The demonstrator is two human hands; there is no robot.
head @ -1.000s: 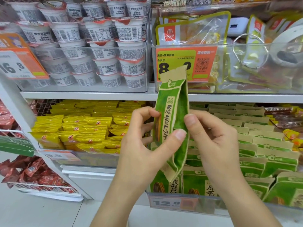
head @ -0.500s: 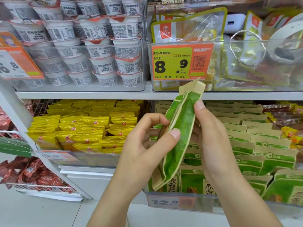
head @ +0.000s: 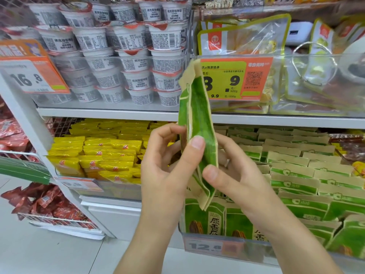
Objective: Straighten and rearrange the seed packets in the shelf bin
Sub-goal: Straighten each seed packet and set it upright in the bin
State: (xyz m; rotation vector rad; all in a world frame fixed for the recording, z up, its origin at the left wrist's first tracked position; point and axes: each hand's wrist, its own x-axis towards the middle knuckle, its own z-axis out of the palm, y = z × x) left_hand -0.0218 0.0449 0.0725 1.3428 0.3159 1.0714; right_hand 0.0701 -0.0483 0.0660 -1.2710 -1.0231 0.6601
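Head view: left hand (head: pixel 166 171), right hand (head: pixel 237 178) both pinch green packet (head: pixel 197 123); flatten creases, reinsert upright in bin (head: pixel 296 252).

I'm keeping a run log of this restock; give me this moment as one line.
stage: packet lifted out | left hand: pinches green seed packet | right hand: pinches same packet | packet: edge-on, upright above shelf bin

Counts at the snack shelf

Two hands, left (head: pixel 167 171) and right (head: pixel 235 180), one packet (head: pixel 197 119) between them. Three price tags readable: 16.8 (head: pixel 29 76), 8.9 (head: pixel 235 80), 12.8 (head: pixel 209 247). Binned green packets (head: pixel 296 175), yellow packs (head: pixel 102 153) and cups (head: pixel 118 62): too many to count.
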